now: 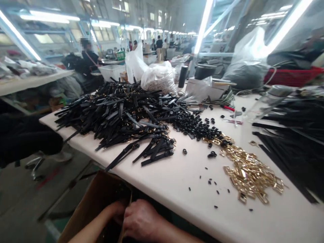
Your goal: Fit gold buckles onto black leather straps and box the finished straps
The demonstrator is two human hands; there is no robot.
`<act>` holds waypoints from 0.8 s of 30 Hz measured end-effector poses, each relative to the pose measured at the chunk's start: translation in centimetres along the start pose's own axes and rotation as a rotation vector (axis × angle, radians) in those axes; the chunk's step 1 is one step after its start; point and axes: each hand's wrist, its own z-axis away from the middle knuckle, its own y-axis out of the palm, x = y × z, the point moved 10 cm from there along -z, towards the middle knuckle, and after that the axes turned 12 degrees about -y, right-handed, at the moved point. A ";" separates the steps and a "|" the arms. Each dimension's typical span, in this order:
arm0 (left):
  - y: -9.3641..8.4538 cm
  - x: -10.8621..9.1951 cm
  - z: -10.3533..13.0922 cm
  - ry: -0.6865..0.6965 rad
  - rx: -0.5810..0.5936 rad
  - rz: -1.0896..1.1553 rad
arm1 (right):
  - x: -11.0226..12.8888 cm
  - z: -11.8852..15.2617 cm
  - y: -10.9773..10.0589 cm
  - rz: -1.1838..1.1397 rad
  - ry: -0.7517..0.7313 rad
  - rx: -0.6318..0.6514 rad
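Below the table's front edge is an open cardboard box (87, 199). My left hand (118, 208) reaches down into it, and its fingers are hidden in shadow and behind my right hand. My right hand (139, 218) is closed with its fingers curled over the box's right edge. On the table (172, 179) above my hands lies a large heap of black straps (118, 114) with gold-coloured fittings. Several straps (157, 152) lie loose at the heap's near side. To their right are a pile of small black loops (194, 125) and a pile of gold-coloured rectangular buckles (250, 172).
Small black bits (210, 182) are scattered on the near table. Long black strips (291, 145) lie at the right. Behind the heap stand a plastic bag (160, 76) and a white box (199, 87). A red-handled tool (229, 108) lies farther back. A person (88, 60) sits beyond.
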 end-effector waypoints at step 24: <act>-23.5 -8.2 9.1 -0.079 -0.827 -0.386 | -0.5 -0.5 0.0 0.034 -0.029 -0.103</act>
